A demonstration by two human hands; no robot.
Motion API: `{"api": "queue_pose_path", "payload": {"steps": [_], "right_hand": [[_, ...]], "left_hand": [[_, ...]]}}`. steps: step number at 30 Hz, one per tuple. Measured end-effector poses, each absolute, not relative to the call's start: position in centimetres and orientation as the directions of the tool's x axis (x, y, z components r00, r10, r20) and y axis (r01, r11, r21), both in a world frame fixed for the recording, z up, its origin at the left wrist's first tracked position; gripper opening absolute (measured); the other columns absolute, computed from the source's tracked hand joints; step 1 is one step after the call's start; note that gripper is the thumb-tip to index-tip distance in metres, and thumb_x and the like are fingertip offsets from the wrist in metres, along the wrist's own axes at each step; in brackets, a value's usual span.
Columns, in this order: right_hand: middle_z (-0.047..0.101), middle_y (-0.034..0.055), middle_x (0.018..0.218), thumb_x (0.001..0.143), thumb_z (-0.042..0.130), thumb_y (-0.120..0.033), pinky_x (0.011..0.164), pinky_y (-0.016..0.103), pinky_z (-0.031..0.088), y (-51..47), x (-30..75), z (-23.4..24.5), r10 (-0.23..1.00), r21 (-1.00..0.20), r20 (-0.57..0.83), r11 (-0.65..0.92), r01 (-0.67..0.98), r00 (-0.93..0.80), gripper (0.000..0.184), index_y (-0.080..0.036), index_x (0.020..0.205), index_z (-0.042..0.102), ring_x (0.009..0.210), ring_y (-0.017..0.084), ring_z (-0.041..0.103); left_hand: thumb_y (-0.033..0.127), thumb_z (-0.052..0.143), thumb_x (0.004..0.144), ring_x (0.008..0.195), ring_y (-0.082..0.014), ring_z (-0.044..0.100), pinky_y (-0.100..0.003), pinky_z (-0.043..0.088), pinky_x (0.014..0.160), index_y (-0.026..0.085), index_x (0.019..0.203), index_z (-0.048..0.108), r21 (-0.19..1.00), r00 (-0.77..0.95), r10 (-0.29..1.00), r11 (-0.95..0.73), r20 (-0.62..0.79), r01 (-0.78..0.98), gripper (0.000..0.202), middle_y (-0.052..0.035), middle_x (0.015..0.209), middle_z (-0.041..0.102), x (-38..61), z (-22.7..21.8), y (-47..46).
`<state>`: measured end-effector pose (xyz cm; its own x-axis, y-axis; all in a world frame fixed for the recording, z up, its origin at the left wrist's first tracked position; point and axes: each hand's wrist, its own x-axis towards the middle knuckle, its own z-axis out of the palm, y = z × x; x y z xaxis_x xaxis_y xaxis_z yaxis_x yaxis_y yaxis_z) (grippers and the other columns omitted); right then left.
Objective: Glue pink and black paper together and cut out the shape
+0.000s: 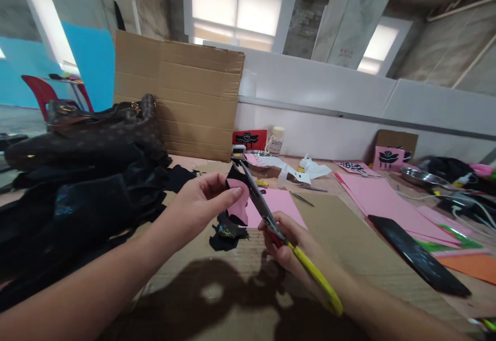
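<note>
My left hand (211, 196) pinches a pink paper piece (237, 204) with black material along its edges, held up above the cardboard mat (186, 299). In my right hand (289, 243) is a pair of scissors (313, 274) with yellow handles, pointing up and away to the left. Their blades lie close against the right edge of the pink and black piece; whether they are cutting into it I cannot tell. Just below my left fingers, black scraps (227, 233) with a shiny patch rest on the mat. Behind the hands lies a pink sheet (277, 209), partly covered.
Black fabric (96, 206) and a brown handbag (93, 129) crowd the left. An upright cardboard panel (186, 98) stands behind. Rightward are pink sheets (387, 201), a black phone-like slab (418, 256) and a metal bowl (424, 177). Tweezers (302, 199) and glue bottles (282, 175) lie farther back.
</note>
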<state>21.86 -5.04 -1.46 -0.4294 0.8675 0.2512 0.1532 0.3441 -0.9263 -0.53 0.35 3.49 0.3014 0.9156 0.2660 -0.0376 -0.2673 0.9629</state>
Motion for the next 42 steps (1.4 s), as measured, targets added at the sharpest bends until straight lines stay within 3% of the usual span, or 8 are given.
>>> {"api": "queue_pose_path", "payload": {"steps": [9, 19, 30, 42], "right_hand": [[0.044, -0.0014, 0.083, 0.086, 0.06, -0.072, 0.06, 0.026, 0.033, -5.25, 22.0, -1.4, 0.867, -0.946, 0.212, 0.299, 0.129, -0.452, 0.058, -0.021, 0.112, 0.051, 0.069, 0.014, 0.037], [0.046, -0.0004, 0.087, 0.086, 0.065, -0.066, 0.064, 0.027, 0.035, -5.15, 22.3, -2.09, 0.868, -0.946, 0.203, 0.294, 0.139, -0.454, 0.053, -0.023, 0.115, 0.053, 0.073, 0.015, 0.039], [0.046, -0.0007, 0.086, 0.085, 0.06, -0.073, 0.064, 0.027, 0.035, -5.16, 22.11, -1.63, 0.862, -0.935, 0.216, 0.318, 0.159, -0.458, 0.06, -0.021, 0.114, 0.051, 0.072, 0.014, 0.038], [0.044, -0.0011, 0.085, 0.085, 0.06, -0.073, 0.062, 0.027, 0.033, -5.19, 21.96, -1.2, 0.866, -0.932, 0.214, 0.319, 0.17, -0.452, 0.061, -0.019, 0.112, 0.05, 0.071, 0.014, 0.036]], "left_hand": [[0.039, 0.081, 0.078, 0.07, -0.014, 0.068, -0.023, 0.054, 0.068, 0.021, 0.085, 0.075, 0.976, 0.388, 0.896, -0.198, 0.217, -0.09, 0.02, 0.001, 0.079, 0.076, -0.22, 3.5, 0.21], [0.041, 0.081, 0.078, 0.078, -0.0146, 0.069, -0.022, 0.054, 0.073, 0.022, 0.09, 0.076, 0.975, 0.341, 0.913, -0.202, 0.223, -0.097, 0.023, 0.0007, 0.089, 0.078, -0.3, 3.27, 0.18], [0.033, 0.08, 0.082, 0.072, -0.0088, 0.068, -0.015, 0.053, 0.067, 0.024, 0.086, 0.077, 0.965, 0.472, 0.848, -0.16, 0.241, -0.207, 0.01, 0.0056, 0.081, 0.078, 0.0, 3.21, 0.18], [0.03, 0.079, 0.083, 0.076, -0.0074, 0.069, -0.014, 0.053, 0.071, 0.026, 0.089, 0.078, 0.963, 0.485, 0.838, -0.165, 0.251, -0.214, 0.008, 0.0061, 0.087, 0.08, 0.1, 3.18, 0.16]]}}
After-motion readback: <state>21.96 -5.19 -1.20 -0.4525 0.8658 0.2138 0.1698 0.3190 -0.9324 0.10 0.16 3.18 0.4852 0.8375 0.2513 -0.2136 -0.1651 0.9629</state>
